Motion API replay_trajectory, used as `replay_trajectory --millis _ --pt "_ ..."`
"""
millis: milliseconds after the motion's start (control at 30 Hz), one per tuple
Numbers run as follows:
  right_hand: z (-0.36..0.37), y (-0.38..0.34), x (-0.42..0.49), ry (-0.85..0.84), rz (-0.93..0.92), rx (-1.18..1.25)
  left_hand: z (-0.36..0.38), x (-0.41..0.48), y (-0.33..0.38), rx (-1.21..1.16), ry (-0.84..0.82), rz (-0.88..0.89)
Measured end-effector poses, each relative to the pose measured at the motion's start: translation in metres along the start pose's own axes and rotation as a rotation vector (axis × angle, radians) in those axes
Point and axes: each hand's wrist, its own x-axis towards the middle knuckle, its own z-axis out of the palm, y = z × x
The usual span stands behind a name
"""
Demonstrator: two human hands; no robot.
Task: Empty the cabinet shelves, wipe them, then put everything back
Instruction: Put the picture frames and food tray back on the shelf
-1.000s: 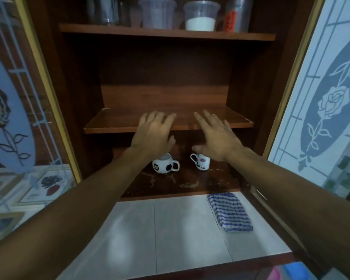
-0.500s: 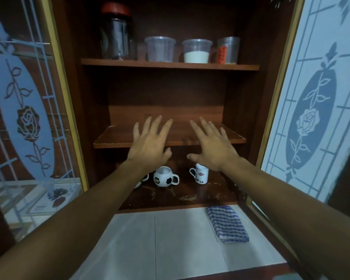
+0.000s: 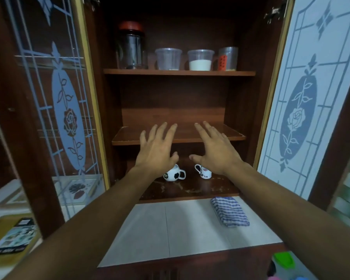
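The wooden cabinet stands open before me. My left hand [image 3: 157,149] and my right hand [image 3: 215,150] reach side by side toward the bare middle shelf [image 3: 230,136], fingers spread, holding nothing. On the top shelf [image 3: 178,72] stand a dark jar with a red lid [image 3: 131,47], a clear tub [image 3: 168,58], a tub of white powder [image 3: 200,60] and a small clear container with a red label [image 3: 227,58]. On the bottom shelf [image 3: 190,188] sit a football-patterned mug [image 3: 173,174] and a small white mug [image 3: 205,172], partly hidden by my hands.
A folded blue-and-white checked cloth [image 3: 229,211] lies on the white tiled counter [image 3: 170,229] below the cabinet. Glass doors with etched roses hang open at the left [image 3: 67,110] and right [image 3: 303,110]. A yellow box [image 3: 12,237] lies at the lower left.
My view has tilted upward, bringing the top shelf and the red-lidded jar fully into sight. Both hands stay spread in front of the middle shelf.
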Motion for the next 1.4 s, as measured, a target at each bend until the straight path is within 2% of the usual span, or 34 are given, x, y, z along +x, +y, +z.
replay_trajectory --millis 300,600,700,933,1233,1400 --pt "-0.009 -0.049 -0.05 0.002 0.005 -0.146 -0.036 -0.051 -0.014 0.02 -0.017 0.035" --pt "-0.019 -0.08 -0.095 -0.028 -0.029 -0.111 -0.06 -0.106 -0.015 0.05 -0.05 0.009" --pt "-0.022 -0.092 -0.112 -0.036 -0.034 -0.086 -0.069 -0.131 -0.011 0.025 -0.094 -0.014" --pt "-0.026 -0.127 -0.16 -0.078 -0.031 -0.051 -0.094 -0.177 -0.019 -0.073 -0.066 -0.007" --pt "-0.021 -0.184 -0.201 -0.083 0.056 -0.088 -0.131 -0.236 -0.049 -0.094 -0.104 0.048" --pt "-0.018 -0.227 -0.223 -0.101 0.038 -0.072 -0.152 -0.274 -0.073 -0.106 -0.093 0.095"
